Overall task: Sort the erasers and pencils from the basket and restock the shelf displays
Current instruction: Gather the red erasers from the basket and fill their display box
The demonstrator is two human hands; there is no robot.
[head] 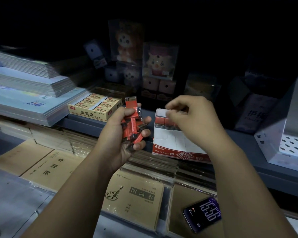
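At the front edge of a grey shelf [86,122], a red-and-white display box [175,143] marked 2B stands open. A short row of red erasers [163,120] is lined up against its back wall, and the rest of its white floor is bare. The right hand [194,117] hovers over the back of this box, fingers curled, thumb and forefinger drawn close together just above the row. Blur hides whether anything is pinched between them, so its grasp cannot be told. Just left of the box, the left hand [124,134] is turned palm-up and grips a loose handful of red erasers [133,124] with dark ends, one of them standing upright above the fingers with 2B printed at its top. Further left on the same shelf sits a yellow eraser box [93,109] filled with packs, beside stacked notebooks [27,83]. Boxed toys [159,60] stand in the dim back of the shelf. Below, brown exercise books [50,165] lie in rows, and a phone [203,214] rests face up on them beside the right forearm, showing 15:56.
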